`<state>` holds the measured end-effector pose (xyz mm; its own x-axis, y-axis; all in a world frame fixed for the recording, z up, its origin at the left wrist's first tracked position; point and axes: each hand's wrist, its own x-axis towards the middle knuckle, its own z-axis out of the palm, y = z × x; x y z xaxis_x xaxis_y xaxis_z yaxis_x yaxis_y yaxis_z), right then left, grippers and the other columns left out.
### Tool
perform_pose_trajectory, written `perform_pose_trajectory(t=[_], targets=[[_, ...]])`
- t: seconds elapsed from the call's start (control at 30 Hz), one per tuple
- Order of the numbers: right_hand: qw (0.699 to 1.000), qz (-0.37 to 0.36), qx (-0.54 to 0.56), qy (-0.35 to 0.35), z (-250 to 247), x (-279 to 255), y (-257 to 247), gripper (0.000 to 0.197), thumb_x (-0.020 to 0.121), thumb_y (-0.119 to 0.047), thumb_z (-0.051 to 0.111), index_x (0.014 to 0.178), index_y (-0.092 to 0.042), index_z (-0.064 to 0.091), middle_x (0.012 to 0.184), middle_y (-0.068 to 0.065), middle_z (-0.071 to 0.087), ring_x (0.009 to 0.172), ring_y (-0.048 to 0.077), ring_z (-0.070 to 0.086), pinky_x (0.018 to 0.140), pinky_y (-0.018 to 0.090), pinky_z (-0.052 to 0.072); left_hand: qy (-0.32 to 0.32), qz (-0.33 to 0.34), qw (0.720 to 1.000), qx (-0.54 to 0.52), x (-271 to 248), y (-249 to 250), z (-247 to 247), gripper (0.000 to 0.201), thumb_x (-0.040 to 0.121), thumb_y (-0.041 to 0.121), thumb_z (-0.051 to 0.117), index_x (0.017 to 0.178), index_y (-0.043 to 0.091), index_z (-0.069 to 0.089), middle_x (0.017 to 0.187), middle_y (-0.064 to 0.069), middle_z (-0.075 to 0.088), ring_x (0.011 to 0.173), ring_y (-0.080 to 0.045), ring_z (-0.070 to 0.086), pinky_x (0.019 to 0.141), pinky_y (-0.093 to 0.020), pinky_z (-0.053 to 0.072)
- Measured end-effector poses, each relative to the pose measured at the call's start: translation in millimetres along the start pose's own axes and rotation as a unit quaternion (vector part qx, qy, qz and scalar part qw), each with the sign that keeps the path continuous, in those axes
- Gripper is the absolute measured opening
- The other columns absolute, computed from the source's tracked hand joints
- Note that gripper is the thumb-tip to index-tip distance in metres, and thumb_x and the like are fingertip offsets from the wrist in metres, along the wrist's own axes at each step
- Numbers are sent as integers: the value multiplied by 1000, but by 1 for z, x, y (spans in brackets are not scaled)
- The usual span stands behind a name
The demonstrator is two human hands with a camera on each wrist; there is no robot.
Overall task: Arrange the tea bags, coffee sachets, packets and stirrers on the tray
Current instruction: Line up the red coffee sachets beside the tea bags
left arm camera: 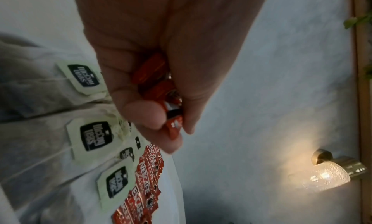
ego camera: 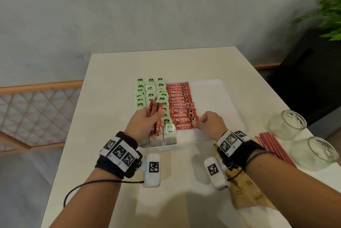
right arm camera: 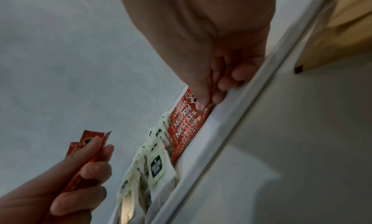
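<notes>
A white tray point(ego camera: 217, 98) lies mid-table. Green-tagged tea bags point(ego camera: 150, 91) fill its left side in three columns. Beside them runs an overlapping column of red coffee sachets point(ego camera: 180, 105). My left hand point(ego camera: 145, 122) grips a bundle of red sachets point(ego camera: 154, 117) above the tea bags; the bundle point(left arm camera: 161, 90) shows between its fingers. My right hand point(ego camera: 206, 122) pinches the right end of the nearest sachet point(ego camera: 183, 126) in the column, thumb on top in the right wrist view point(right arm camera: 201, 106). Red stirrers point(ego camera: 271, 146) and brown packets point(ego camera: 247, 190) lie off the tray at right.
Two glass jars point(ego camera: 287, 124) point(ego camera: 313, 154) lie on their sides at the table's right edge, next to the stirrers. The tray's right half point(ego camera: 212, 106) is bare. A wall lamp point(left arm camera: 330, 175) and a plant point(ego camera: 324, 15) stand beyond the table.
</notes>
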<state>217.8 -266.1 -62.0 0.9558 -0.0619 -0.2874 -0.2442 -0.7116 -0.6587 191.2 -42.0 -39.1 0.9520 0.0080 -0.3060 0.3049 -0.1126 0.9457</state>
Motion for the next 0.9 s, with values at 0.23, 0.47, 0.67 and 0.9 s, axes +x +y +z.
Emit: perform_pose_trajectory(t=[0.23, 0.47, 0.67, 0.9], targets=[[998, -6, 56, 8, -5, -1, 4, 40, 84, -40, 73, 71, -9, 51, 71, 9, 60, 60, 22, 57, 69, 44, 56, -76, -45, 996, -27, -10, 7, 7, 10, 90, 12, 66, 99, 8, 64, 84, -8, 69, 63, -15, 65, 47, -23, 51], [957, -59, 276, -70, -16, -42, 0, 28, 92, -42, 62, 94, -15, 68, 73, 5, 62, 53, 14, 52, 55, 26, 48, -146, -26, 987, 54, -29, 9, 31, 20, 87, 14, 72, 103, 3, 66, 87, -9, 75, 66, -17, 70, 49, -23, 54], [918, -32, 370, -140, -23, -68, 0, 42, 98, -38, 52, 101, 1, 66, 60, 12, 61, 39, 15, 41, 48, 23, 46, -149, 67, 963, 215, -44, 10, 60, 20, 91, 24, 67, 108, 13, 65, 89, -8, 74, 48, -14, 60, 36, -16, 35], [858, -6, 487, -164, -44, -84, 9, 29, 96, -30, 57, 96, -1, 62, 66, 11, 61, 51, 20, 55, 68, 32, 59, -141, 75, 969, 188, -57, 16, 75, 23, 98, 33, 57, 110, 15, 64, 86, 0, 73, 62, -14, 65, 44, -24, 44]])
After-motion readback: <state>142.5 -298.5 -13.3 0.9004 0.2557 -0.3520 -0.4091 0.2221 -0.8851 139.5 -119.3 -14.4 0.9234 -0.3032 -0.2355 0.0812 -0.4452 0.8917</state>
